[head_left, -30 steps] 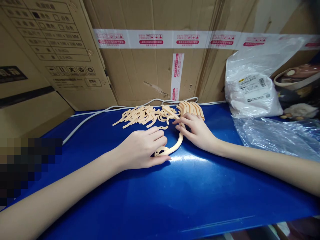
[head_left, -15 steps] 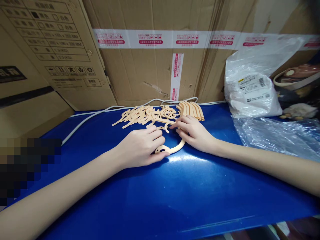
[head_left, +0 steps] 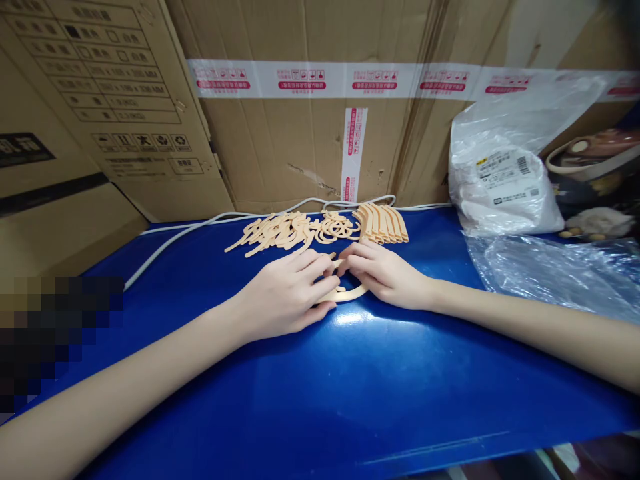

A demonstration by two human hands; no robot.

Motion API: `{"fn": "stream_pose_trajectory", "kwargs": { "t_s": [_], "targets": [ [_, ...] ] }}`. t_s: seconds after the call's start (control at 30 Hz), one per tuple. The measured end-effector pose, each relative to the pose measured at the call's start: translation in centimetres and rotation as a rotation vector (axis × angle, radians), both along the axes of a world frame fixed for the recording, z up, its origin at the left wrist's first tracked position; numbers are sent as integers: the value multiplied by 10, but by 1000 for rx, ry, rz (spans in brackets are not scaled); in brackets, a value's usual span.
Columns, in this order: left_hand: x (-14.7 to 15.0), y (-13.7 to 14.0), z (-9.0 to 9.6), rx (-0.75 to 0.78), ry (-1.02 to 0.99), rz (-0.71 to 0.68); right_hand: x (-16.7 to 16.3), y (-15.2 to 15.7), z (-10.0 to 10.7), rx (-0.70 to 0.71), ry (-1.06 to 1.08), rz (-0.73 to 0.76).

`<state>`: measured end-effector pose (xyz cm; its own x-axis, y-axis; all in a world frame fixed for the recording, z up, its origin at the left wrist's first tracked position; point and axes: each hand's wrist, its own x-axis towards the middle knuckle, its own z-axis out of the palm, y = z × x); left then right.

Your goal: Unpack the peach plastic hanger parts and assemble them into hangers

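Observation:
Both hands meet over a curved beige plastic piece (head_left: 354,294), which looks like part of a folding clothes hanger. My left hand (head_left: 293,290) is closed around its left end, with the thumb along the near edge. My right hand (head_left: 385,273) is closed on its right side, fingertips pinching close to the left fingers. A short beige part pokes out between the hands; the fingers hide how the parts meet. Just beyond lies a loose pile of thin beige hook-like pieces (head_left: 280,232). Beside it stands a row of nested curved beige arms (head_left: 385,223).
The blue tabletop (head_left: 330,393) runs back to large cardboard boxes (head_left: 280,147). A white cable (head_left: 170,247) trails along the rear. At right are a white plastic parcel bag (head_left: 505,180), clear plastic film (head_left: 560,267) and a small plush-like item (head_left: 597,222).
My right fingers have drawn a small hook-like piece from the pile's front toward me. Both hands have closed together over the curved piece, and its left end is now covered.

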<state>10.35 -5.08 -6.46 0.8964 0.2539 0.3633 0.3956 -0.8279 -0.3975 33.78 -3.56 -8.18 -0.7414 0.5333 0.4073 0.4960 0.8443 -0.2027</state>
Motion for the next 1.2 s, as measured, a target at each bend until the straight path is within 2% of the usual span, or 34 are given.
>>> {"fn": "stream_pose_trajectory", "kwargs": {
  "t_s": [0.23,0.43,0.6,0.83,1.0,1.1,1.2],
  "targets": [
    [2,0,-1,-59,24,-26,-1,0,-2,-93,73,-14],
    [6,-7,0,-97,53,-112,0,3,1,-183,198,-20],
    [8,-14,2,-192,57,-145,1,7,1,-224,159,-16],
    [8,-12,1,-282,45,-148,-1,8,-1,-108,136,-59],
    [8,-13,3,-347,46,-146,2,12,-8,31,118,-198],
    [9,-15,3,-353,46,-166,3,14,-11,33,90,-270],
    [10,-17,3,-361,58,-177,3,14,-10,21,87,-274]
  ]
}}
